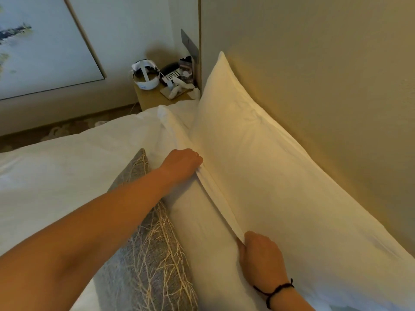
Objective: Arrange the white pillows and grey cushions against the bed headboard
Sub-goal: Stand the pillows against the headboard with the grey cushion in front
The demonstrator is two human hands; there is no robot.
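A large white pillow (258, 167) leans upright against the beige headboard (325, 75). In front of it stands a second white pillow (202, 221), its top seam running diagonally. My left hand (182, 163) grips that seam near its far end. My right hand (258, 254), with a dark cord bracelet on the wrist, pinches the same seam at its near end. A grey cushion (148, 254) with a pale branch pattern leans against the front of the second pillow, partly under my left forearm.
The white duvet (67, 171) covers the bed to the left. A wooden nightstand (152, 97) beyond the bed carries a white headset, a remote and small items. A framed picture (40, 46) hangs on the far wall.
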